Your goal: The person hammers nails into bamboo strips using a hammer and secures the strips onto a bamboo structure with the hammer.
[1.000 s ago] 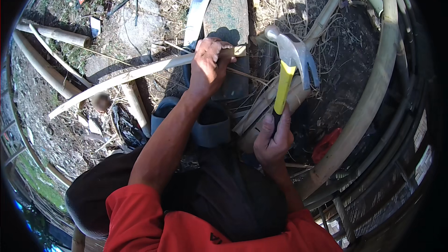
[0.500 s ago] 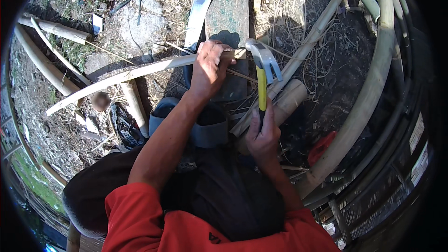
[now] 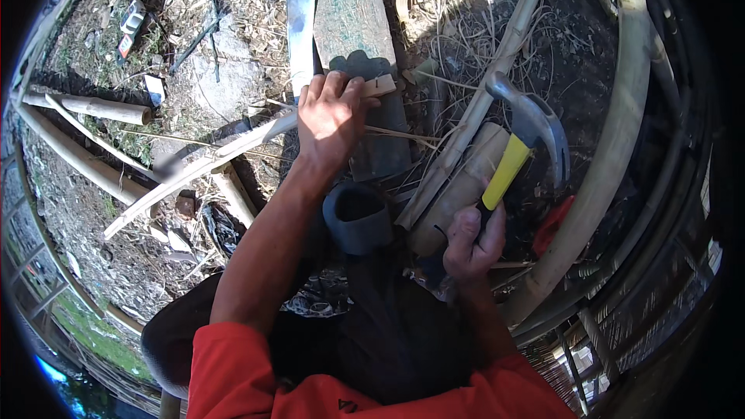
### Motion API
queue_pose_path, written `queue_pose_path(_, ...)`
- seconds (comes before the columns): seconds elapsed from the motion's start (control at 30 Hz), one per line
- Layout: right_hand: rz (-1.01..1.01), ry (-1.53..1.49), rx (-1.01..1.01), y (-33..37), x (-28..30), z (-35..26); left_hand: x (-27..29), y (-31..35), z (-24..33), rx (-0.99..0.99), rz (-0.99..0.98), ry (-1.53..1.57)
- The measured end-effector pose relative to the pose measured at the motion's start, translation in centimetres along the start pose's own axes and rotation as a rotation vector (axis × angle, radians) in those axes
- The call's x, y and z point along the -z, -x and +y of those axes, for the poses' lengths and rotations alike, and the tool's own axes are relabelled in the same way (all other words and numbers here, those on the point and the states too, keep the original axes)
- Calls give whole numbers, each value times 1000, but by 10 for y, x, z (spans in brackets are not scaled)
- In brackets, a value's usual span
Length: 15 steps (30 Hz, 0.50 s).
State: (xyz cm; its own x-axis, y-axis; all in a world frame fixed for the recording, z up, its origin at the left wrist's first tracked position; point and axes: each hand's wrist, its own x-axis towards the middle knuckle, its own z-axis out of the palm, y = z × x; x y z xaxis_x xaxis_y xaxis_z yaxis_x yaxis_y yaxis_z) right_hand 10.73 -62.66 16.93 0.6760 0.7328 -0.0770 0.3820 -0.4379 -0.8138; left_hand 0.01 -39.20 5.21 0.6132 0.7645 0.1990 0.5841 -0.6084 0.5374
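My left hand [image 3: 332, 112] is closed over a long bamboo strip [image 3: 225, 147], pressing its right end against a worn wooden board [image 3: 349, 8]. A small dark nail [image 3: 378, 84] stands in that short end, just past my fingers. The strip's other end slopes down to the left, over the ground. In my right hand [image 3: 475, 244] is the black lower grip of a claw hammer [image 3: 508, 171] with a yellow handle. Its steel head is raised to the right of the board, apart from the strip. Beside the board's left edge lies a broad blade [image 3: 301, 19], its handle hidden by my left hand.
A thick bamboo pole [image 3: 613, 147] curves along the right side. Split bamboo [image 3: 497, 70] and a short bamboo piece [image 3: 458, 194] lie between it and the board. At left are more bamboo poles [image 3: 93, 107] and a toy car [image 3: 132, 19]. Something red [image 3: 552, 226] sits by the thick pole.
The hammer has swung right and back toward me, its head moving away from the strip's end. My left hand keeps its hold on the strip. The whole view has shifted slightly.
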Motion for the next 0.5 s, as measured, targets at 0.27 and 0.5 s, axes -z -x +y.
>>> queue_pose_path(0.27, 79, -313, -407, 12, 21, -99, 72, -66, 7, 374, -851, 472)
queue_pose_path(0.5, 146, -368, -537, 56, 86, -206, 179, -82, 73, 602, -1020, 919)
